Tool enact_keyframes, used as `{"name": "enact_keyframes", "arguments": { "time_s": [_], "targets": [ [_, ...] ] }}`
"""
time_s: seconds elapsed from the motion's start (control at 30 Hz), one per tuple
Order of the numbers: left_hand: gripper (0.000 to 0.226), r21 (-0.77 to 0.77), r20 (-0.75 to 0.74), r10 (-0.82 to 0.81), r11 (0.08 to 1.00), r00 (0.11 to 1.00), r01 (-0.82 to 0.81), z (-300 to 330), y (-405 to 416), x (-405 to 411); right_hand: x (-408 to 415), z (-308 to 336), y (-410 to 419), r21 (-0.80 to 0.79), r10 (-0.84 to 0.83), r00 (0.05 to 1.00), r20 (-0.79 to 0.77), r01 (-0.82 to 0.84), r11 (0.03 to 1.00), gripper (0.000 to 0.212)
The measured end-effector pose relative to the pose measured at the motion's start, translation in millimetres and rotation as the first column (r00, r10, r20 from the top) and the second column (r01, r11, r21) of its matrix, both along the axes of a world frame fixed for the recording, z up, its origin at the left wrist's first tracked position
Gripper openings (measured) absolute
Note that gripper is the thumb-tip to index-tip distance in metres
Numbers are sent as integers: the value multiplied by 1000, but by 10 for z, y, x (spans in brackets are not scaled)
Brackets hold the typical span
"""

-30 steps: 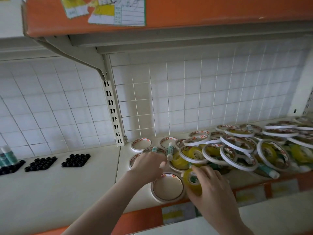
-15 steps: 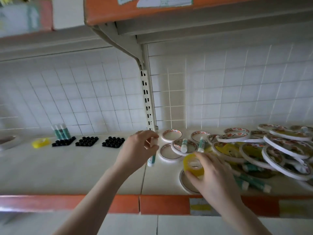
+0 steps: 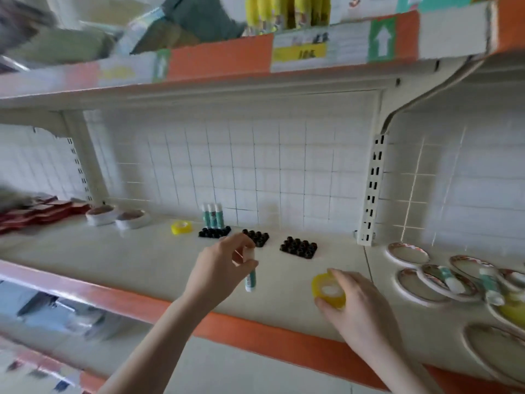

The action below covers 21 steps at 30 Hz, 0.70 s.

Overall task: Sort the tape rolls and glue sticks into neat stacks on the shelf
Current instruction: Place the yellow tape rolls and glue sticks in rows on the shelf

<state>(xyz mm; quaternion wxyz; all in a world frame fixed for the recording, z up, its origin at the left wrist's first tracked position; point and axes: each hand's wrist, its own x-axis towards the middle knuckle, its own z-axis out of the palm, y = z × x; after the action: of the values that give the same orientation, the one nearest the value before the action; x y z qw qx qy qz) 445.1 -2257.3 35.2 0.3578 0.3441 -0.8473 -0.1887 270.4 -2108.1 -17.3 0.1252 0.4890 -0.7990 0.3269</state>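
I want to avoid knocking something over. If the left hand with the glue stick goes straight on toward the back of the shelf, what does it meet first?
Probably the middle black holder tray, just behind the left hand and its glue stick. Depth is unclear from this view.

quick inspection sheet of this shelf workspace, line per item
surface: cream shelf with an orange front edge
job's things: glue stick held upright in the left hand; yellow tape roll in the right hand; another yellow roll lying near three standing glue sticks; three black holder trays
clutter: loose pile of white-rimmed tape rolls with glue sticks lying across them at the right
grippers: both hands grip their items above the shelf
cables: nothing seen
surroundings: white grid back panel; upper shelf with blurred stock
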Motion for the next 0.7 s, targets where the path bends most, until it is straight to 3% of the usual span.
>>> {"name": "enact_keyframes", "arguments": {
  "time_s": [0.33, 0.7],
  "targets": [
    [22, 0, -2, 35, 999, 999, -35, -89, -1151, 959, 866, 101, -1162, 49, 23, 999, 43, -25, 998, 55],
    [18, -32, -6, -41, 999, 999, 41, 11, -1902, 778, 787, 250, -1905, 198, 10, 1000, 28, -15, 980, 53]
  ]
}}
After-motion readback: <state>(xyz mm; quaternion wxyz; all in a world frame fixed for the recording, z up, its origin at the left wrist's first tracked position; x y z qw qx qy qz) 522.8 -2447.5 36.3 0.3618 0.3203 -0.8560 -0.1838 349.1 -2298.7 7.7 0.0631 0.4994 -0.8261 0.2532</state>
